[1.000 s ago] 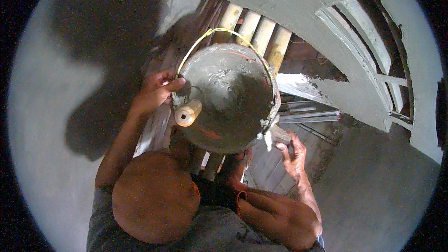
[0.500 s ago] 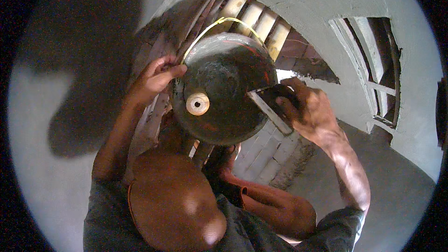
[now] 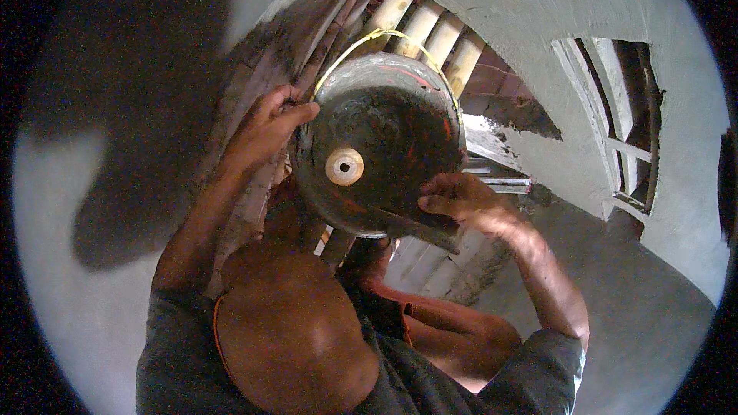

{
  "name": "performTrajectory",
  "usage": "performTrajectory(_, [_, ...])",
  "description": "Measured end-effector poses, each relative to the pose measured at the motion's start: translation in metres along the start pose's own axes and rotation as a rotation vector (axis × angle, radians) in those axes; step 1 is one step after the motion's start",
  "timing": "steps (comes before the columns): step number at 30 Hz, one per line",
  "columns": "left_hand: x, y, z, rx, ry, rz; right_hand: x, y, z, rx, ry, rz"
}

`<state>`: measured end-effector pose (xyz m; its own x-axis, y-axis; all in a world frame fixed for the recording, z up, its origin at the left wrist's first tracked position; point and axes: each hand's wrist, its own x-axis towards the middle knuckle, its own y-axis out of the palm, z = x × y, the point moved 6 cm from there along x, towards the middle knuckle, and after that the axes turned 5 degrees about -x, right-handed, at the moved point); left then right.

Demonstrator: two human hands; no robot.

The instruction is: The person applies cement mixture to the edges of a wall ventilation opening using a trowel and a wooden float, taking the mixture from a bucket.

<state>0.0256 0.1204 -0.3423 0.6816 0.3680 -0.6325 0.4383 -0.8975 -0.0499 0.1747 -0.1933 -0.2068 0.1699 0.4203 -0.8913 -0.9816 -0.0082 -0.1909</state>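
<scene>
A round bucket with a dark, smeared inside and a pale, worn rim sits tilted in front of me. Its thin yellowish handle arches over the far side. My left hand is closed on the bucket's left rim, thumb and fingers pinching it. Inside, toward the left, is a round pale disc with a dark hole at its middle. My right hand grips a plastering trowel; its dark flat blade lies across the near right rim. The fingers hide most of the trowel's grip.
Pale rounded slats line an opening beyond the bucket. A white-framed window opening is set in the grey plastered wall at right. Paving blocks show below the bucket, and a bent leg is beneath my right arm.
My right hand has moved nearer and left, bringing the trowel from the bucket's right side to its near right rim, blade turned. The bucket and my left hand shift slightly right in the picture.
</scene>
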Motion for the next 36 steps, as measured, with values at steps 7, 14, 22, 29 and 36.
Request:
performTrajectory(7, [0.015, -0.005, 0.003, -0.075, 0.032, 0.063, -0.04, 0.003, -0.05, 0.834, -0.122, -0.012])
performTrajectory(14, [0.074, -0.02, 0.051, -0.171, 0.074, 0.274, -0.072, 0.026, -0.147, 1.665, -0.332, -0.216])
performTrajectory(22, [-0.02, -0.055, -0.062, 0.201, -0.072, 0.017, -0.097, -0.045, -0.096, 1.735, -1.342, -0.204])
performTrajectory(29, [-0.091, -0.002, -0.189, 0.307, 0.089, -0.032, -0.09, -0.121, -0.069, 1.613, -1.835, -0.271])
performTrajectory(36, [-0.201, 0.07, -0.291, 0.561, 0.543, -0.055, -0.1, -0.182, -0.075, 1.632, -2.135, -0.344])
